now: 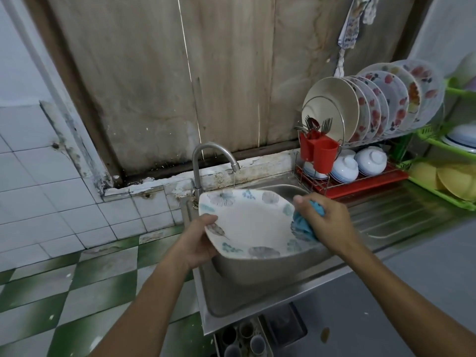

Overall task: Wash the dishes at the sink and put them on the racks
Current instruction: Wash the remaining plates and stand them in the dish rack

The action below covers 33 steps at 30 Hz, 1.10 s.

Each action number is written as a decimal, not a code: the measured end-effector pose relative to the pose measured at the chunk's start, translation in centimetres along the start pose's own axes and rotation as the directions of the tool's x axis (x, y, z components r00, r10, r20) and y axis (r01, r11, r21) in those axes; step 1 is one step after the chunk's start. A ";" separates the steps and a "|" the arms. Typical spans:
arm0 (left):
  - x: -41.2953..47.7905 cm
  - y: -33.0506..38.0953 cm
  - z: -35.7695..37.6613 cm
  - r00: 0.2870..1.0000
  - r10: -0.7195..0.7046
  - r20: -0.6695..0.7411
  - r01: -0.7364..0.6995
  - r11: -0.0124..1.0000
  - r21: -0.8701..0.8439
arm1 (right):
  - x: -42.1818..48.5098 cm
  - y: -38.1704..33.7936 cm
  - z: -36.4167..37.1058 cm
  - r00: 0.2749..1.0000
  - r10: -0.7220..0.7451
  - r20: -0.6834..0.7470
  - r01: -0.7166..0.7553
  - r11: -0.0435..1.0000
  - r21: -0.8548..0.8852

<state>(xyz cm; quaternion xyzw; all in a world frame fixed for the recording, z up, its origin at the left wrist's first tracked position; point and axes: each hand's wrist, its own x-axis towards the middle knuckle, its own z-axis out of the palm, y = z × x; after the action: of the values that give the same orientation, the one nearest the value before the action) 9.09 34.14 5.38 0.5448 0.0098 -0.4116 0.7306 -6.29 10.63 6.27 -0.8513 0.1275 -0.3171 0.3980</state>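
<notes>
A square white plate (252, 222) with grey and teal leaf prints is held tilted over the steel sink (257, 274). My left hand (198, 240) grips its left edge, thumb on the rim. My right hand (324, 222) holds a blue cloth (305, 225) bunched against the plate's right rim. The tap (206, 158) stands behind the plate with a thin stream of water running down from its spout. At the right stands a wire dish rack (342, 176) on a red tray, with upright plates (373, 106) above and white bowls below.
A red cutlery holder (318, 153) with forks and spoons hangs on the rack's left end. A green plastic shelf (438, 189) at the far right holds yellow and white dishes. The sink's draining board (401, 215) lies right of the basin. Several cups sit below the sink's front edge.
</notes>
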 end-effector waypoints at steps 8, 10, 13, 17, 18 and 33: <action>-0.3 -4.6 5.2 0.987 0.094 0.134 -0.125 0.962 0.243 | 1.3 0.6 10.8 0.924 0.261 0.278 -0.113 0.884 -0.454; -0.1 -5.1 5.2 0.988 0.103 0.111 -0.124 0.972 0.201 | -1.0 -2.1 11.0 0.910 0.136 0.391 -0.004 0.947 -0.322; 0.9 -4.8 4.1 0.988 0.153 0.008 -0.153 0.982 0.109 | -5.4 -4.6 7.7 0.875 0.007 0.483 0.121 0.965 -0.232; 1.7 -4.2 2.0 0.978 0.197 -0.072 -0.189 0.976 0.108 | -8.2 -0.4 2.7 0.843 0.129 0.521 0.116 0.904 -0.411; 1.5 -4.1 1.9 0.979 0.195 -0.061 -0.187 0.976 0.116 | -7.6 1.5 2.2 0.853 0.198 0.483 0.079 0.866 -0.494; -0.7 -3.8 4.4 0.979 0.186 0.087 -0.187 0.982 0.007 | -4.6 -7.4 7.2 0.854 -0.022 0.519 0.184 0.947 -0.262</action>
<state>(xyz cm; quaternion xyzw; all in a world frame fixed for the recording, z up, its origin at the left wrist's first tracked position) 4.38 30.75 4.54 0.5306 -0.0760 -0.3646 0.7614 -5.46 21.95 6.36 -0.9609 0.0183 -0.0786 0.2648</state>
